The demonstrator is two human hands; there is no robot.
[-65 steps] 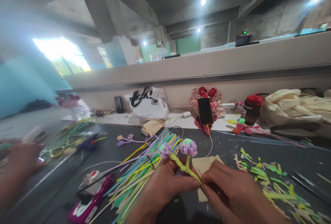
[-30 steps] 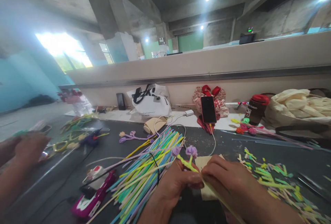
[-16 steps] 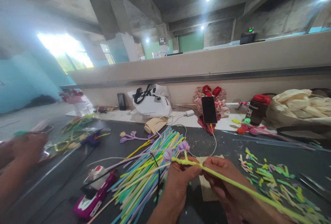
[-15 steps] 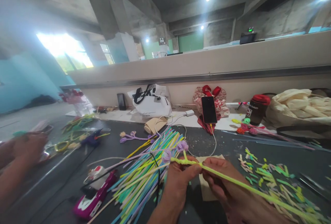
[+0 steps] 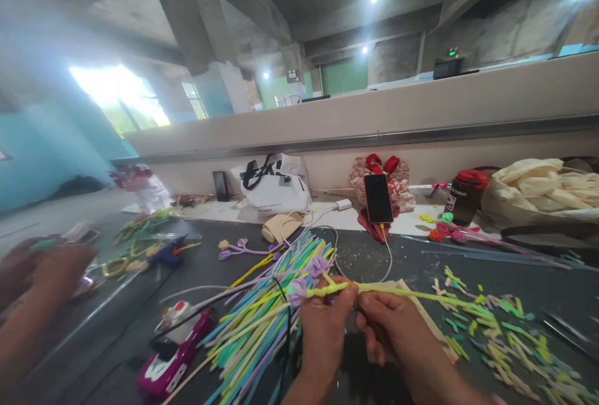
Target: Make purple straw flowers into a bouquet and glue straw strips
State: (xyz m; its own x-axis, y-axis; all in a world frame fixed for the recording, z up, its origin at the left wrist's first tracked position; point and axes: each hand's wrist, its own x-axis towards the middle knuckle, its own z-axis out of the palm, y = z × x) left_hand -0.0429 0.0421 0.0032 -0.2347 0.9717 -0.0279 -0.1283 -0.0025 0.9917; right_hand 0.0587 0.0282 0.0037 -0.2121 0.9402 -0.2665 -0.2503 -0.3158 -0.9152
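Observation:
My left hand (image 5: 322, 324) is closed on a yellow-green pipe cleaner stem (image 5: 327, 290), thumb on top. Two purple pipe-cleaner blossoms (image 5: 317, 266) sit at its left end, one on a short side branch. Right beside it, my right hand (image 5: 393, 324) pinches at the stem with thumb and forefinger; its other fingers curl below. The stem's long free part (image 5: 421, 294) runs out to the right above my right hand. Under my hands lies a beige sheet (image 5: 435, 330), partly covered. A bundle of colourful pipe cleaners (image 5: 262, 324) lies just left of my left hand.
Cut pipe-cleaner bits (image 5: 510, 336) and a metal tool (image 5: 568, 336) lie at right. A magenta device (image 5: 173, 358) stands front left. Behind are a white bag (image 5: 274, 186), a phone (image 5: 378, 199) on its cable and a bottle (image 5: 465, 196). Another person's blurred hands (image 5: 56, 274) work far left.
The stem's free part has swung up from a downward slant to nearly level. Its blossoms have shifted slightly left and tilted, and my right hand has turned and moved a little lower.

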